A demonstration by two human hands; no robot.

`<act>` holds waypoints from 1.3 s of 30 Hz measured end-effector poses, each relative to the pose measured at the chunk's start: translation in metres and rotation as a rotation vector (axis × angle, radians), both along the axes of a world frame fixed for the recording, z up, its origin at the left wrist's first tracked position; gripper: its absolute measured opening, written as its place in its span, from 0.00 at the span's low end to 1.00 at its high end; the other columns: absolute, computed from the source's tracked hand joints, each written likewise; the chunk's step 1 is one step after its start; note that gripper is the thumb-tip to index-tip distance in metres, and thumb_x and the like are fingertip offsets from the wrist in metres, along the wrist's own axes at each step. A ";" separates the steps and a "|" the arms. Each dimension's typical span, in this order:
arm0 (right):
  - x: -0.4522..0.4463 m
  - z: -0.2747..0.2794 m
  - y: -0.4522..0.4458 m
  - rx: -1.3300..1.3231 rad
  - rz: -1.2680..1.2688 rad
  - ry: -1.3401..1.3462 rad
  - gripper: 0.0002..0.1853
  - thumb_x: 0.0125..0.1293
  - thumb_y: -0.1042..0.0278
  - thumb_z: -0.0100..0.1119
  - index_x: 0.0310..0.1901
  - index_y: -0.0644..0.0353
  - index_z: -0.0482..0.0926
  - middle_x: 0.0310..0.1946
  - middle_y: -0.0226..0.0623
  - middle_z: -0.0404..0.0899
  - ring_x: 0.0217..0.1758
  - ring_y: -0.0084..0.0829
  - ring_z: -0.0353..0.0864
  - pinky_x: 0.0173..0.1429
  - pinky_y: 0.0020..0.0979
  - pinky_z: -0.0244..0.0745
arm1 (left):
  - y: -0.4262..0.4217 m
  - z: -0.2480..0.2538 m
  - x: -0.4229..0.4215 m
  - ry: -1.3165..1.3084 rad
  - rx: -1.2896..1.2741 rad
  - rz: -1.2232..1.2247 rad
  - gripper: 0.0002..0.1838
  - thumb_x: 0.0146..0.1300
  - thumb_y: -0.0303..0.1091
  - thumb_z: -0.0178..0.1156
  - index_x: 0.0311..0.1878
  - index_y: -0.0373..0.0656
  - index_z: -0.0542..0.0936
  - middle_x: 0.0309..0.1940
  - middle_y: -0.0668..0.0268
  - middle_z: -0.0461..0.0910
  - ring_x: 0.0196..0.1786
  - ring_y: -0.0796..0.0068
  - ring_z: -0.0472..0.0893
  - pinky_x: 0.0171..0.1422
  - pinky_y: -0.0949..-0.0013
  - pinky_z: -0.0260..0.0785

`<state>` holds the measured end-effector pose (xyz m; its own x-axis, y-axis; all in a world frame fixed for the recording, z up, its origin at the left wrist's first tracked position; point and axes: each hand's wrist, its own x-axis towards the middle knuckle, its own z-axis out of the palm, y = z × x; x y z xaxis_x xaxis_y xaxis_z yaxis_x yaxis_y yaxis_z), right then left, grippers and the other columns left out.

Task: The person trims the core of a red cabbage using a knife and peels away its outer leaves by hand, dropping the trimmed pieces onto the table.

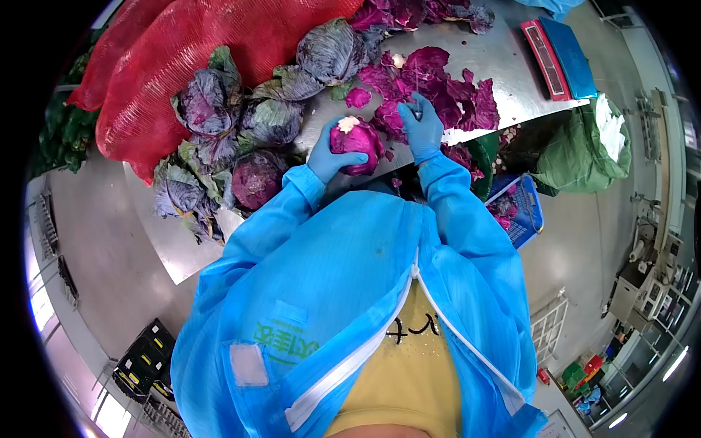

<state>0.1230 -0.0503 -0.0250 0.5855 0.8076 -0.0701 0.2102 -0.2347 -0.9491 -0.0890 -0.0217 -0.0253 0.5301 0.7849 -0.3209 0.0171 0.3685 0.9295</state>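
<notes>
My left hand, in a blue glove, is wrapped round a peeled purple cabbage whose pale cut stem faces up. To its right, my right hand, also gloved, is raised over the table's front edge with its fingers curled together. Something thin seems to stick up from those fingers, too small to make out. Loose purple leaves lie just beyond the right hand. Unpeeled cabbages with dull outer leaves are heaped to the left of the held one.
Red mesh sacks cover the back left of the metal table. A red and blue box stands at the back right. Below the right edge are a blue basket with purple leaves and a green sack.
</notes>
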 end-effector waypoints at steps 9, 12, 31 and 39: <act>-0.037 0.021 -0.038 -0.058 0.113 0.625 0.19 0.65 0.53 0.59 0.46 0.62 0.74 0.24 0.29 0.74 0.17 0.17 0.68 0.20 0.21 0.61 | 0.007 -0.006 -0.005 -0.489 -0.410 0.266 0.45 0.45 0.20 0.68 0.68 0.46 0.58 0.59 0.63 0.69 0.60 0.63 0.71 0.64 0.58 0.65; -0.042 0.033 -0.038 -0.051 0.133 0.672 0.20 0.65 0.51 0.59 0.45 0.62 0.74 0.23 0.28 0.73 0.17 0.17 0.68 0.20 0.21 0.61 | 0.009 -0.007 -0.008 -0.559 -0.437 0.237 0.45 0.45 0.21 0.68 0.68 0.46 0.58 0.58 0.63 0.69 0.61 0.63 0.70 0.65 0.57 0.64; -0.022 0.045 -0.026 -0.270 0.348 0.890 0.18 0.60 0.54 0.63 0.44 0.56 0.73 0.23 0.25 0.71 0.22 0.20 0.71 0.25 0.24 0.67 | 0.024 0.019 -0.005 -0.509 0.097 -0.101 0.61 0.30 0.31 0.79 0.71 0.45 0.53 0.70 0.65 0.54 0.70 0.67 0.58 0.73 0.61 0.54; -0.007 0.045 -0.026 -0.316 0.390 0.831 0.09 0.59 0.65 0.59 0.38 0.59 0.75 0.24 0.29 0.73 0.23 0.20 0.72 0.28 0.25 0.69 | 0.024 0.020 -0.005 -0.468 0.138 -0.169 0.61 0.29 0.32 0.79 0.70 0.42 0.54 0.70 0.63 0.54 0.70 0.67 0.58 0.74 0.61 0.52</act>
